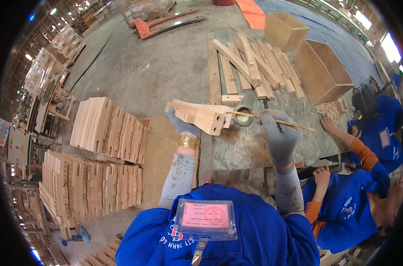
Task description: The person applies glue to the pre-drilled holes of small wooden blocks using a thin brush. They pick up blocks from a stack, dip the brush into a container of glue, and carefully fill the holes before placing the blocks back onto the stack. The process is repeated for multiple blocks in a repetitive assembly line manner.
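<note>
Left hand [180, 122], in a grey glove, is closed around a shaped wooden block [201, 116], holding it raised over the near edge of the bench [250, 146], at about 12 o'clock from the wearer's chest. The block's end face, with two drilled holes, is turned toward the right hand, seemingly so the holes can be reached.

Right hand [279, 135], also gloved, is closed on a thin wooden stick [272, 119]. The stick runs from 3 o'clock toward the block, its tip passing over a small round tin [243, 116] that sits on the bench just beside the block. Contents of the tin cannot be made out; its placement next to the work suits dipping the stick.

At 12 to 1 o'clock, farther back on the bench, lies a loose pile of wooden slats [254, 66], with two open wooden boxes [321, 66] beyond. At 9 o'clock, stacks of cut wooden parts [108, 128] stand on the floor, within reach. At 3 o'clock, a second person in blue [378, 133] has a hand resting on the bench edge near a heap of small dowels [330, 108].
</note>
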`<state>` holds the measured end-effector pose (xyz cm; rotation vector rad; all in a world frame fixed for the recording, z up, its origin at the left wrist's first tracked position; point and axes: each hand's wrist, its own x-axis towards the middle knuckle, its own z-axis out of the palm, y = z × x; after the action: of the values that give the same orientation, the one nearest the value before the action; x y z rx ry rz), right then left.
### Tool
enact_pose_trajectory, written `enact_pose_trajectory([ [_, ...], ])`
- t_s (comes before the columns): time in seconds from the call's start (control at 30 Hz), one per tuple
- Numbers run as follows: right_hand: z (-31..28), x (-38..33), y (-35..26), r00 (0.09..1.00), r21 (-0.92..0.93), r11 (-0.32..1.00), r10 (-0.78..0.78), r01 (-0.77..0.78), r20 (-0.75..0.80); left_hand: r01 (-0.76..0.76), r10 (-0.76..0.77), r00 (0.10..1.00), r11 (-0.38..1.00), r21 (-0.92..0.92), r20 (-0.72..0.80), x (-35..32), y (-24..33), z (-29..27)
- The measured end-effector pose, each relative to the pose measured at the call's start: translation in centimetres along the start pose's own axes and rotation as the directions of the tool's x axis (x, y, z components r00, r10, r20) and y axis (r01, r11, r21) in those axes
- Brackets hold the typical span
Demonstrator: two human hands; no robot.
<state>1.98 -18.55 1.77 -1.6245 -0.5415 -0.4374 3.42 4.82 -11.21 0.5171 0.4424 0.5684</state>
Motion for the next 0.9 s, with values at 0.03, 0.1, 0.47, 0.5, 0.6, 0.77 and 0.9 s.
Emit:
enact_pose_trajectory([
  [0.03, 0.0, 0.0, -0.1, 0.999, -0.047, 0.998, -0.030, 0.030, 0.015, 0.030, -0.030, 0.999, 0.999, -0.033, 0.013, 0.1, 0.1, -0.1],
  [0.1, 0.0, 0.2, -0.5, 0.992, -0.132, 0.985, -0.101, 0.110, 0.074, 0.087, -0.083, 0.996, 0.991, -0.099, 0.041, 0.4, 0.3, -0.7],
  [0.47, 0.4, 0.3, -1.1, 0.999, -0.045, 0.999, 0.028, -0.026, 0.045, 0.041, -0.049, 0.996, 0.995, -0.095, -0.076, -1.4, 1.3, 1.6],
  [0.5, 0.4, 0.3, -1.1, 0.997, -0.002, 0.997, 0.076, -0.076, -0.011, 0.034, -0.041, 0.995, 0.995, -0.089, -0.087, -1.5, 1.3, 1.7],
  [0.6, 0.2, 0.5, -1.1, 0.974, 0.093, 0.980, 0.186, -0.175, -0.129, 0.036, -0.044, 0.994, 0.996, -0.082, -0.096, -1.6, 1.3, 1.9],
  [0.77, -0.3, 0.1, -1.6, 0.977, 0.063, 0.978, 0.205, -0.201, -0.065, 0.018, -0.020, 0.999, 0.998, -0.062, -0.043, -1.1, 1.2, 1.2],
  [0.9, -0.5, -0.4, -1.0, 0.998, -0.187, 0.981, -0.048, 0.056, 0.047, 0.046, -0.050, 0.998, 0.997, -0.066, -0.050, -0.7, 1.1, 0.7],
])
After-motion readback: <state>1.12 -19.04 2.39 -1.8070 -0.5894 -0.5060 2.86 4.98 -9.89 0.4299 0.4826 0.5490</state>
